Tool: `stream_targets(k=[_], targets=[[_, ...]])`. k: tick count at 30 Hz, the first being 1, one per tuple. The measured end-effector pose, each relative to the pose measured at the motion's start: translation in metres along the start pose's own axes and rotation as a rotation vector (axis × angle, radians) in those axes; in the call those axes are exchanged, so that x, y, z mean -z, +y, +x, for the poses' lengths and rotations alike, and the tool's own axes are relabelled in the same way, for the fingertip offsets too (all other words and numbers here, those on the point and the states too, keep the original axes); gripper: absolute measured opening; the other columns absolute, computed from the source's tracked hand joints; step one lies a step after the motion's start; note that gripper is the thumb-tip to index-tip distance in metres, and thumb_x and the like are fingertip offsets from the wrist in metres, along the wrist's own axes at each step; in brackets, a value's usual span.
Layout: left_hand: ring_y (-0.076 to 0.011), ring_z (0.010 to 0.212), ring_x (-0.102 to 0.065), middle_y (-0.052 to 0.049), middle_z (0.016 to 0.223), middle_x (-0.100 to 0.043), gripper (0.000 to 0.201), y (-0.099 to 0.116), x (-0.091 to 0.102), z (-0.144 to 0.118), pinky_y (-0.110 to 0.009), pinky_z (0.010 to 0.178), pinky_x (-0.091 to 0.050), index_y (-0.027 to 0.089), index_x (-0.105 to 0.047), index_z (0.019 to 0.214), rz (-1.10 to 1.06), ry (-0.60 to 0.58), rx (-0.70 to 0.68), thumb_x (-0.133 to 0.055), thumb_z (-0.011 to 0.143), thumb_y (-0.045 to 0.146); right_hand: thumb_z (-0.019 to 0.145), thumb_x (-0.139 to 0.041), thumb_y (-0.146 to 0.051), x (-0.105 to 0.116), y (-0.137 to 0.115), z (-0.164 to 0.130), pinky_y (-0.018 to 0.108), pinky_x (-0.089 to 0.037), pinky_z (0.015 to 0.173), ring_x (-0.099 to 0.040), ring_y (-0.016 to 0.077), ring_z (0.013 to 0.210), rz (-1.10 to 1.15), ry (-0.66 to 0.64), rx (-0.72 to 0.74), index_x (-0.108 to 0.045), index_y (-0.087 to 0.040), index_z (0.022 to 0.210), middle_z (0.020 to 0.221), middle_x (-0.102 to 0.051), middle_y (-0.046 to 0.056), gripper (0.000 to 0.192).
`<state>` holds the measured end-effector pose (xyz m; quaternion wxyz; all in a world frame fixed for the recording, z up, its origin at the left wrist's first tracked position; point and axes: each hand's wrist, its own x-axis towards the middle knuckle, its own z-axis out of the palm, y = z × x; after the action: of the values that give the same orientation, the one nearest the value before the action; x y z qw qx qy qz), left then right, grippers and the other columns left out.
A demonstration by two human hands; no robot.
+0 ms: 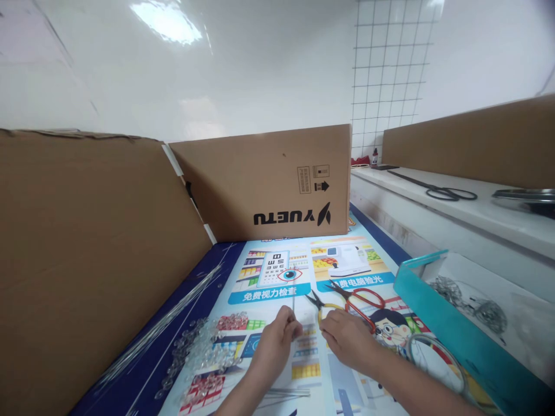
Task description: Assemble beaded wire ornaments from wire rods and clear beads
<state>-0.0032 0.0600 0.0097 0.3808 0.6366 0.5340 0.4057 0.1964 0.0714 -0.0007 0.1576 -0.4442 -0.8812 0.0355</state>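
Yellow-handled pliers (318,305) in right hand (347,338); left hand (277,341) seemingly pinching.

Both forearms cut off by bottom edge. Right hand (347,341) covers the handles of the yellow pliers (318,305); only the jaws show. Red scissors (362,300) partly behind same hand. Left hand (277,341) pinches a thin wire (293,303), too fine to follow below the fingertips. Clear beads (199,352) too small and blurred to tell shape or count. Wire ring (437,361) runs off near bottom edge. Tangled bits in teal tray (459,341) unclear. Metal dish (526,196) cut by right edge. Left cardboard (87,260) cut by left edge.
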Motion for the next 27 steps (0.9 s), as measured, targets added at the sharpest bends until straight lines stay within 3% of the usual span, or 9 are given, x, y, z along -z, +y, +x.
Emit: stream_targets(k=[4, 8, 17, 21, 27], targets=[[-0.0151, 0.064, -0.06, 0.0, 0.067, -0.065, 0.012, 0.001, 0.001, 0.001, -0.025, 0.059, -0.044, 0.023, -0.039, 0.072, -0.018, -0.02, 0.004, -0.034, 0.083, 0.022, 0.088, -0.04, -0.022, 0.001, 0.0, 0.0, 0.026, -0.037, 0.068, -0.052, 0.0167, 0.08, -0.012, -0.002, 0.002, -0.057, -0.02, 0.081, 0.082, -0.059, 0.003, 0.018], [-0.0144, 0.066, -0.06, 0.0, 0.07, -0.066, 0.011, 0.006, 0.011, 0.002, -0.026, 0.064, -0.044, 0.022, -0.042, 0.073, -0.003, -0.002, -0.016, -0.036, 0.083, 0.021, 0.089, -0.039, -0.022, 0.0, -0.001, 0.001, 0.027, -0.038, 0.071, -0.052, 0.017, 0.082, -0.004, -0.017, 0.003, -0.058, -0.02, 0.082, 0.083, -0.059, 0.004, 0.02], [-0.0149, 0.072, -0.062, 0.001, 0.075, -0.063, 0.012, 0.037, 0.065, -0.004, -0.025, 0.066, -0.043, 0.021, -0.052, 0.081, 0.111, 0.007, -0.036, -0.039, 0.081, 0.023, 0.09, -0.037, -0.023, -0.004, 0.0, 0.004, 0.029, -0.04, 0.076, -0.054, 0.0188, 0.086, 0.019, -0.031, 0.003, -0.059, -0.021, 0.093, 0.087, -0.059, 0.005, 0.023], [-0.0147, 0.063, -0.059, 0.002, 0.066, -0.062, 0.014, 0.038, 0.078, -0.008, -0.023, 0.058, -0.038, 0.021, -0.056, 0.074, 0.206, -0.066, -0.028, -0.043, 0.077, 0.021, 0.09, -0.037, -0.023, -0.004, -0.001, 0.004, 0.029, -0.04, 0.075, -0.054, 0.0191, 0.086, 0.016, -0.019, 0.002, -0.059, -0.022, 0.096, 0.088, -0.06, 0.006, 0.023], [-0.0158, 0.058, -0.053, 0.002, 0.057, -0.063, 0.014, 0.023, 0.079, -0.01, -0.023, 0.053, -0.032, 0.022, -0.059, 0.056, 0.297, -0.278, 0.007, -0.05, 0.061, 0.012, 0.09, -0.037, -0.023, -0.003, -0.002, 0.004, 0.029, -0.04, 0.077, -0.053, 0.0188, 0.088, 0.017, -0.045, 0.009, -0.059, -0.022, 0.098, 0.089, -0.06, 0.006, 0.023]])
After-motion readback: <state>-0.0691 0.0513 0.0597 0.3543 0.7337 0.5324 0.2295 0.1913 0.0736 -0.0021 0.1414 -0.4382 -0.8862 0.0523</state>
